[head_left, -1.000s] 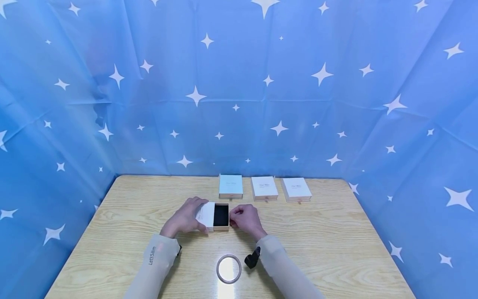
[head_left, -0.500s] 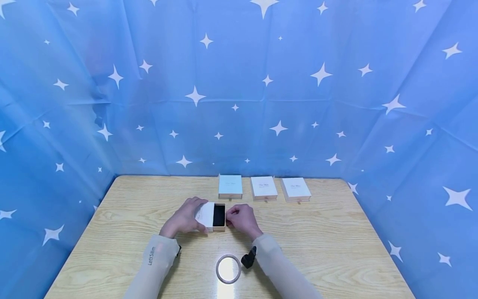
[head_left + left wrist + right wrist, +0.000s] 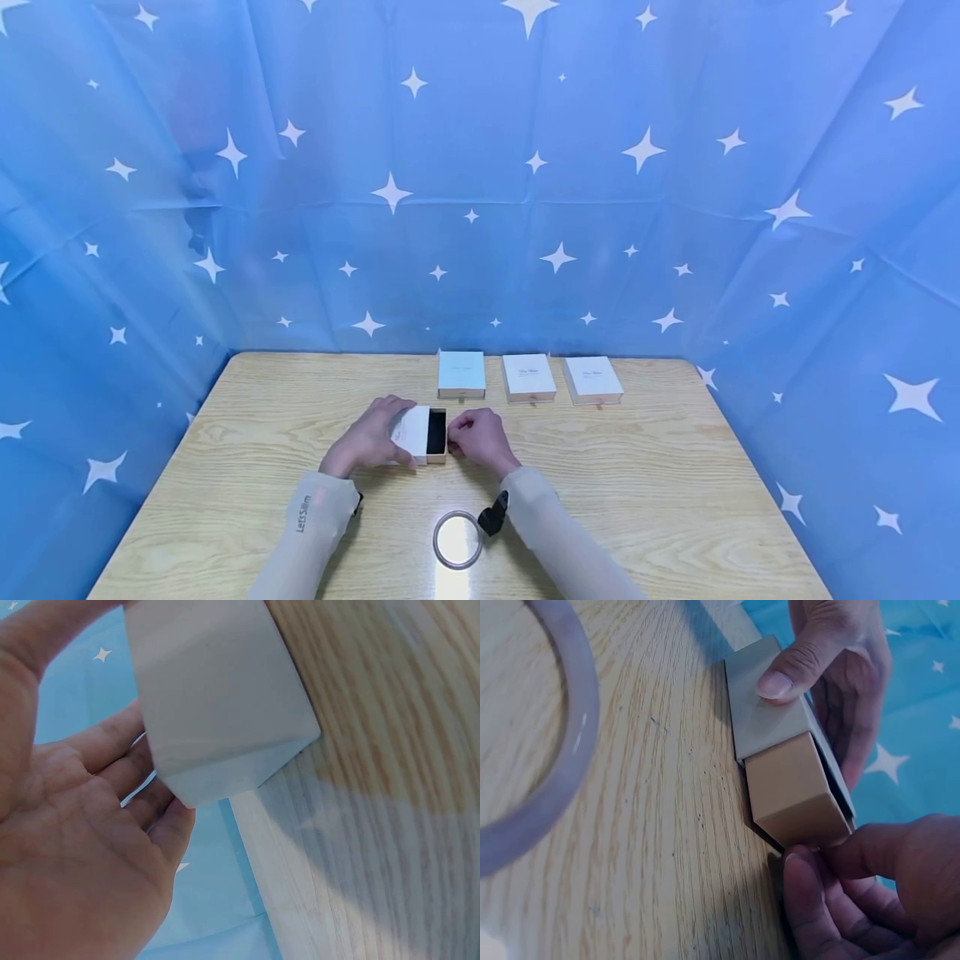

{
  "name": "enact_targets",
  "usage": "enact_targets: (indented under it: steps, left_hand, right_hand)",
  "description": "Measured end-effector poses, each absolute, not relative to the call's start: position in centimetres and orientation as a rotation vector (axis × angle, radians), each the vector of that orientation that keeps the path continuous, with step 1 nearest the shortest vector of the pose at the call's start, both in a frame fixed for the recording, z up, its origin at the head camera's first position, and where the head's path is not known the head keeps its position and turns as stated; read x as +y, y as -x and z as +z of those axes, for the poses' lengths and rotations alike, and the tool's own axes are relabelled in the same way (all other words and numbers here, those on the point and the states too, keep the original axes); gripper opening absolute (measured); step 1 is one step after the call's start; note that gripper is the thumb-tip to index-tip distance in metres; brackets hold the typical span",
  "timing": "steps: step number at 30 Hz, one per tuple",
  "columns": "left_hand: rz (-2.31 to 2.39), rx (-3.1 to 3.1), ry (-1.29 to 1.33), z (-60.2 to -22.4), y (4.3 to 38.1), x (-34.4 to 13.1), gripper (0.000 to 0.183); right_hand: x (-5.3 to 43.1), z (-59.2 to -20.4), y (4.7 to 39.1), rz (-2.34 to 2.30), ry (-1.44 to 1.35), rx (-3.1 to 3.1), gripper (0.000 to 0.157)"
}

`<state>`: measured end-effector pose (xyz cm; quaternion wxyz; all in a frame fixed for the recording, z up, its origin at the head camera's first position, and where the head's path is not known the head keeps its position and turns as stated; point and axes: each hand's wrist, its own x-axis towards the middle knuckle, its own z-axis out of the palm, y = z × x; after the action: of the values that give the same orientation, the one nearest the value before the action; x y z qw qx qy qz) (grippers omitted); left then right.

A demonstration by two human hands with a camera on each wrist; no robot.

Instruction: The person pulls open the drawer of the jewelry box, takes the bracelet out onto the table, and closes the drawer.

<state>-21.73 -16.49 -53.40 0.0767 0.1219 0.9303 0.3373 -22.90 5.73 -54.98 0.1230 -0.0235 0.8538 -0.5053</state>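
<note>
A white drawer-style box [image 3: 410, 432] stands on the table, its drawer [image 3: 437, 433] slid partly out to the right and showing a black lining. My left hand [image 3: 371, 433] grips the white sleeve, thumb on the near side and fingers along the far side. Against the drawer's tan end, my right hand [image 3: 483, 437] has its thumb and curled index finger pinched together, as the right wrist view shows; what lies between those fingertips is hidden. Nearer the front, a pale purple-grey bangle [image 3: 585, 712] lies flat on the table.
Three more closed boxes stand along the back of the wooden table [image 3: 637, 500]: a light blue box [image 3: 461, 369], a white box [image 3: 528, 374] and another white box [image 3: 593, 377]. A blue star-patterned curtain [image 3: 480, 167] hangs behind and at both sides.
The drawer has slid left into the sleeve, leaving a narrower strip of black lining in view. My right hand moved left with it, while the left hand kept its grip on the sleeve.
</note>
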Motion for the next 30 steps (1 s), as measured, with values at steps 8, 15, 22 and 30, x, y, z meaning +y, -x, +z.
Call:
enact_targets:
  steps: [8, 15, 22, 30]
  left_hand:
    - [1.011, 2.789, -0.36, -53.2, 21.7, -16.5, 0.104]
    - [1.01, 2.793, -0.372, -53.3, 21.8, -16.4, 0.104]
    - [1.04, 2.793, -0.383, -53.5, 21.8, -16.4, 0.103]
    - [0.994, 2.802, -0.372, -53.5, 21.8, -16.5, 0.102]
  right_hand:
    - [4.9, -54.9, 23.0, -1.462, 0.073, 2.471, 0.012]
    - [4.1, -55.1, 23.0, -1.447, 0.098, 2.472, 0.012]
    - [3.6, -55.0, 23.0, -1.444, 0.136, 2.465, 0.01]
    - [3.1, -54.7, 22.9, -1.463, 0.139, 2.436, 0.01]
